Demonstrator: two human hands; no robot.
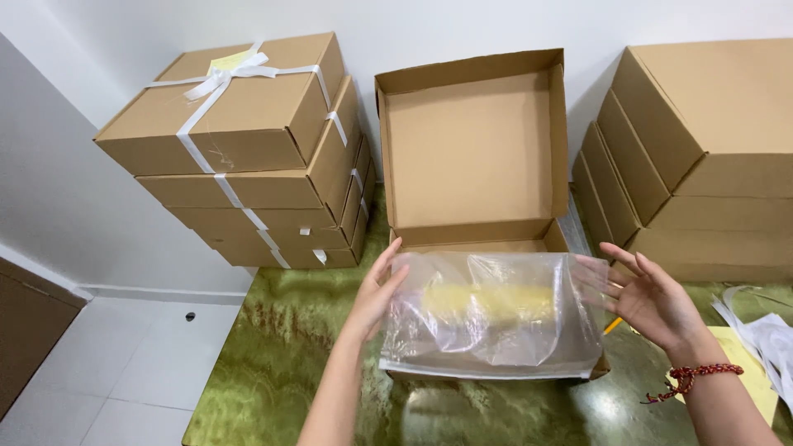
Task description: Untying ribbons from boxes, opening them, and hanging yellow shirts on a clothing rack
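Head view looks down on a green marbled table (281, 363) with both of the person's hands raised over an open cardboard box (475, 157). A clear plastic bag (491, 318) sits puffed up in the near part of that box, at the centre of the frame, with something pale yellow (487, 299) showing through it; what the yellow thing is cannot be told.

At nine o'clock of the bag, the left hand (378, 291) presses its flat palm and extended fingers against the bag's side, fingers held close together and pointing up. At three o'clock, the right hand (652, 296) is spread wide, fingers splayed, its fingertips at the bag's right edge; whether they pinch the plastic cannot be told. A red braided bracelet (692, 377) circles the right wrist.

The box's lid stands upright behind the bag, at twelve o'clock. At ten o'clock rests a stack of closed cardboard boxes tied with white ribbon (239, 157). At two o'clock leans a second stack of plain closed boxes (702, 157). At four o'clock, beyond the right wrist, lie white ribbon strips (764, 339) on a yellow sheet (739, 347). A white tiled floor (107, 372) shows at eight o'clock.
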